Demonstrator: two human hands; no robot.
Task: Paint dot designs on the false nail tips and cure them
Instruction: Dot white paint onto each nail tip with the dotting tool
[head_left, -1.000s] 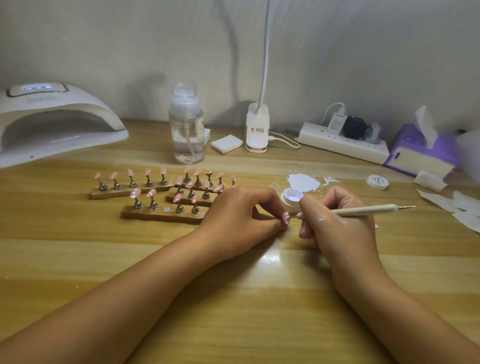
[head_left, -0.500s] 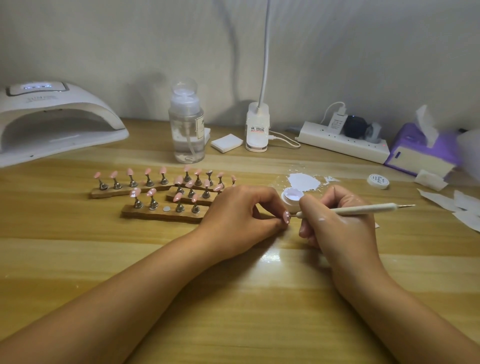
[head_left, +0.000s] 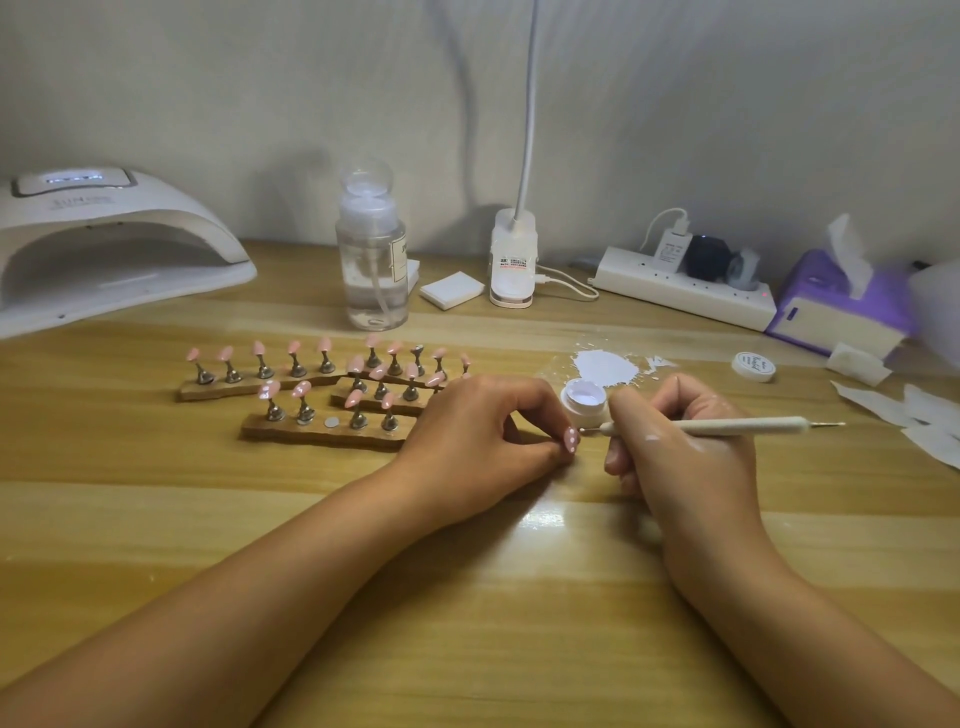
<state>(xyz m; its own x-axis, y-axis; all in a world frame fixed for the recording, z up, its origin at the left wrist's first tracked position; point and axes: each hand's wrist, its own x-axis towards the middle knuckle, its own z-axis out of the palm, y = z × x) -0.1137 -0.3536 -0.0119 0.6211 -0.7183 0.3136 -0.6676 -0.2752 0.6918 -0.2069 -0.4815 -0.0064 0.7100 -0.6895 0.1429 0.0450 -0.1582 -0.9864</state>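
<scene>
Nail tip (head_left: 571, 441) is showing pink with white dots. Racked tips (head_left: 324, 344) are showing pink (white flecks on two front ones: dots or glare, unclear). Pen (head_left: 727, 427) is showing cream; paint pot (head_left: 583, 397), lilac-white; tissue box (head_left: 821, 283), purple. Table (head_left: 467, 597) is running in pale and amber stripes.

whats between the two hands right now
In the head view: the pink dotted nail tip pinched by the left hand, and the metal point of the dotting tool held by the right hand. An open white jar sits behind the gap.
</scene>
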